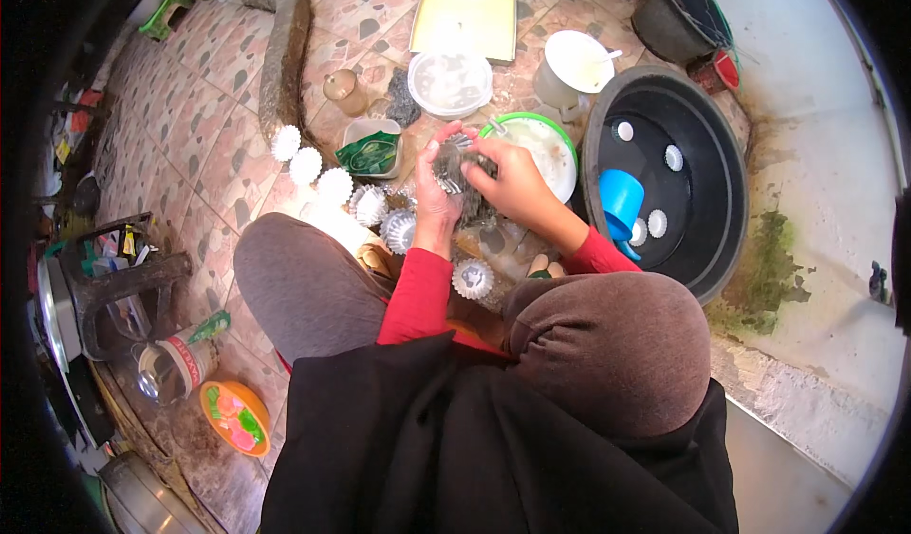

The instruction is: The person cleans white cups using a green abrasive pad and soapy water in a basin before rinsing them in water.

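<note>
My left hand holds a small fluted metal mould, tilted up, in front of my knees. My right hand pinches what looks like a dark scouring pad against it; fingers hide part of both. Just beyond the right hand stands a green-rimmed basin of cloudy, sudsy water. Fluted moulds lie on the wet floor beside my left hand, among them a shiny one and a stack. Another mould sits between my feet.
At right, a large black tub holds several moulds and a blue dipper. Ahead are a clear plastic tub, a yellow tray, a white pail and a small container with a green packet. A raised kerb runs ahead left.
</note>
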A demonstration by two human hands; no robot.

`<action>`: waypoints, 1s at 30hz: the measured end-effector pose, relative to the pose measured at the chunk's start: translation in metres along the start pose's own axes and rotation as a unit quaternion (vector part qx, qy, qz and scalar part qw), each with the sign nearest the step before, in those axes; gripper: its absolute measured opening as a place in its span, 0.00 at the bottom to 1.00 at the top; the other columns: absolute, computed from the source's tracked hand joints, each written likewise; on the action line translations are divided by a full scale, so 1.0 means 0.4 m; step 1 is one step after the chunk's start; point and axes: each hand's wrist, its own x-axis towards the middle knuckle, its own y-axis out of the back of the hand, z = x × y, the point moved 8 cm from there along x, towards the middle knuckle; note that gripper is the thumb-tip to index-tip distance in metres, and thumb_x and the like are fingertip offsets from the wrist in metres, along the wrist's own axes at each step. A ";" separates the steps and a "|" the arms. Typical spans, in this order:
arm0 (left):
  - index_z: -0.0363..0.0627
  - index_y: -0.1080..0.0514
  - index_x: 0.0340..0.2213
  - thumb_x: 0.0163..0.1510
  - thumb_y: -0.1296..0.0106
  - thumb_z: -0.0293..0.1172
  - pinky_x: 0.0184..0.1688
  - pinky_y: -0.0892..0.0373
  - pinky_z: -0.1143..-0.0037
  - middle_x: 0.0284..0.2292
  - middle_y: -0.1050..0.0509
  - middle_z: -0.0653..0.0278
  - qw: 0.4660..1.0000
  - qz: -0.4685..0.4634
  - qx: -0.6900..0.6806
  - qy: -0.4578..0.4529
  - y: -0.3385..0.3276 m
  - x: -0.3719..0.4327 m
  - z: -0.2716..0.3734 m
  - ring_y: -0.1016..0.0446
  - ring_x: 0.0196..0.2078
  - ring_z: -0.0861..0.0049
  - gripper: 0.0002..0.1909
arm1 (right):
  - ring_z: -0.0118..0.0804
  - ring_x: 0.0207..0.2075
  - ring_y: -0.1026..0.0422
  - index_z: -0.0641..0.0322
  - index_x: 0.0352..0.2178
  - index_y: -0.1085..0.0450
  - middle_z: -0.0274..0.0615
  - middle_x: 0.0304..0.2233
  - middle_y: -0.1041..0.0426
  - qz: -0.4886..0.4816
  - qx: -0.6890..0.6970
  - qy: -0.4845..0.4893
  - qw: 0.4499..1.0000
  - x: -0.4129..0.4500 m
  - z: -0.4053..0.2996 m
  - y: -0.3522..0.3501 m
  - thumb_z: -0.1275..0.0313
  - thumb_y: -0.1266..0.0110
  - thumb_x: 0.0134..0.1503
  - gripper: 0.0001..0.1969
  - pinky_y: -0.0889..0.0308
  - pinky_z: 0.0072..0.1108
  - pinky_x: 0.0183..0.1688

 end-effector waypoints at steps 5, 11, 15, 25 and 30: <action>0.36 0.34 0.42 0.53 0.62 0.42 0.47 0.34 0.69 0.33 0.29 0.56 1.000 -0.017 -0.016 0.005 0.004 -0.006 -0.019 0.29 0.39 0.65 0.22 | 0.50 0.29 0.27 0.69 0.32 0.29 0.57 0.28 0.28 0.040 0.043 -0.030 0.998 -0.023 0.003 -0.050 0.72 0.47 0.47 0.11 0.33 0.29 0.33; 0.37 0.33 0.40 0.53 0.62 0.39 0.47 0.35 0.73 0.36 0.30 0.59 1.000 -0.019 -0.012 -0.001 0.015 0.000 -0.011 0.31 0.41 0.71 0.20 | 0.24 0.29 0.32 0.69 0.38 0.31 0.37 0.27 0.28 -0.087 0.144 -0.143 0.975 -0.037 0.064 -0.056 0.73 0.47 0.51 0.13 0.35 0.21 0.34; 0.38 0.34 0.41 0.57 0.66 0.40 0.46 0.36 0.74 0.35 0.30 0.61 0.994 -0.013 0.097 -0.042 -0.001 0.004 -0.007 0.31 0.40 0.75 0.19 | 0.29 0.31 0.30 0.73 0.40 0.33 0.42 0.25 0.28 0.075 0.289 -0.142 0.944 -0.030 0.101 -0.055 0.70 0.49 0.52 0.17 0.35 0.23 0.35; 0.41 0.34 0.39 0.62 0.76 0.44 0.47 0.41 0.77 0.34 0.34 0.65 0.976 -0.024 0.203 -0.070 0.016 0.006 -0.015 0.36 0.39 0.79 0.23 | 0.30 0.43 0.32 0.73 0.46 0.38 0.48 0.40 0.29 0.012 0.162 -0.159 0.974 -0.032 0.088 -0.074 0.69 0.47 0.52 0.22 0.39 0.21 0.48; 0.40 0.35 0.40 0.62 0.74 0.44 0.50 0.42 0.76 0.37 0.33 0.64 0.978 -0.027 0.191 -0.080 -0.009 -0.005 -0.019 0.36 0.43 0.78 0.22 | 0.29 0.35 0.31 0.73 0.41 0.35 0.46 0.34 0.28 0.039 0.109 -0.136 0.984 -0.012 0.064 -0.022 0.67 0.44 0.51 0.20 0.37 0.21 0.40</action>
